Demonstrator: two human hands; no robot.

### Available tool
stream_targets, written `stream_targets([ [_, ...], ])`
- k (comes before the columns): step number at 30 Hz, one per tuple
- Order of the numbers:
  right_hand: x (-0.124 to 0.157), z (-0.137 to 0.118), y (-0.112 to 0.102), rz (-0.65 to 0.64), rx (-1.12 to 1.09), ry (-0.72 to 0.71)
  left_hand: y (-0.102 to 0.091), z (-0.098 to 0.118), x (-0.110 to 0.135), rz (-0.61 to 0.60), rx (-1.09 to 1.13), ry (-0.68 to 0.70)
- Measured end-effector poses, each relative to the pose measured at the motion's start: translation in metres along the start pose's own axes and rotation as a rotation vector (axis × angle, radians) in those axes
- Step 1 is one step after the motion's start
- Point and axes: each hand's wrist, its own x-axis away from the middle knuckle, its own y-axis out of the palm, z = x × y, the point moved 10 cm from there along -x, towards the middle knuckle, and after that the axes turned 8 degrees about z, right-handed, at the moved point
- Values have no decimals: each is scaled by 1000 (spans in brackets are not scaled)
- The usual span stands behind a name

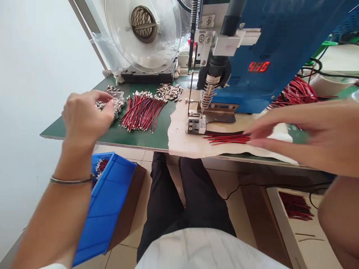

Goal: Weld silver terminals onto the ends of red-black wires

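Note:
My left hand point(88, 114) is above a clear tray point(119, 96) of small silvery metal parts at the table's left. Its thumb and forefinger curl toward each other in a pinch; whatever lies between the tips is too small to make out. At the right, my right hand point(303, 134), slightly blurred, has thumb and forefinger closed around the ends of loose red and black wires point(228, 137). These wires lie on the pale sheet point(182, 140), beside the small metal fixture point(196, 124) under the machine's spring-loaded tip point(207, 91).
A blue machine point(269, 45) with a red display stands behind the fixture. Wires with metal ends point(143, 112) lie in a pile beside loose metal parts point(169, 91). A clear round drum point(165, 45) is at the back. Below are a blue bin point(112, 201) and a pale box point(303, 235).

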Motion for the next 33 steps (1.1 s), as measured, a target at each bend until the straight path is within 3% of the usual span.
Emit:
stream_targets([
  [3,-56,-15,73,-524,142,-165,18,-19,-17,-139,-114,18],
  [5,-85,-14,93,-615,219,-197,30,-26,-19,-242,-163,11],
  [7,-95,-13,109,-730,198,-227,36,-29,-17,-301,-165,-9],
  [11,-101,-14,116,-758,238,-275,40,-30,-16,-336,-106,-62],
  [17,-97,-4,119,-784,387,-212,52,-47,-21,-368,-164,-154],
  [25,-87,7,124,-783,313,-208,51,-54,-16,-209,-150,-137],
  [29,-87,4,121,-757,295,-218,48,-62,-12,-109,-113,-195],
  [33,-88,1,120,-764,274,-221,45,-75,-19,-118,-100,-292],
])
